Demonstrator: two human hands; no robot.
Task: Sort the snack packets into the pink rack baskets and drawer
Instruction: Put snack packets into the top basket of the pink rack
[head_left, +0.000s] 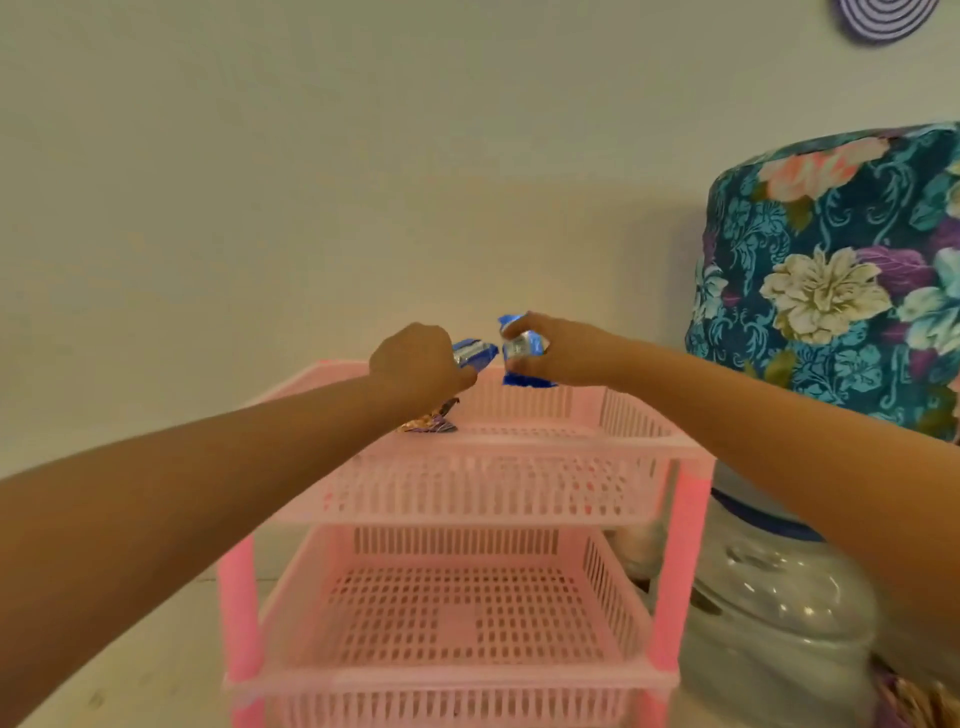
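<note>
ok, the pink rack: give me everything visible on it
The pink rack looks like moulded plastic: pale pink slotted baskets stacked on darker pink corner posts. Three tiers show; the lowest is cut off by the frame. It stands upright beside a floral-covered water dispenser. The middle basket shows nothing inside. A purple-gold packet lies in the top basket, partly hidden by the left arm. Both hands hold blue packets above its back rim; contact with the rack is unclear. No drawer is visible.

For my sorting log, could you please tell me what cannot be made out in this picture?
- Left hand fingers: hidden behind its own back.
- Blue packets: print too blurred to read.
- Brown packet: partly behind the left wrist.
- Drawer: none visible; the pink rack is cut off by the bottom edge.
</note>
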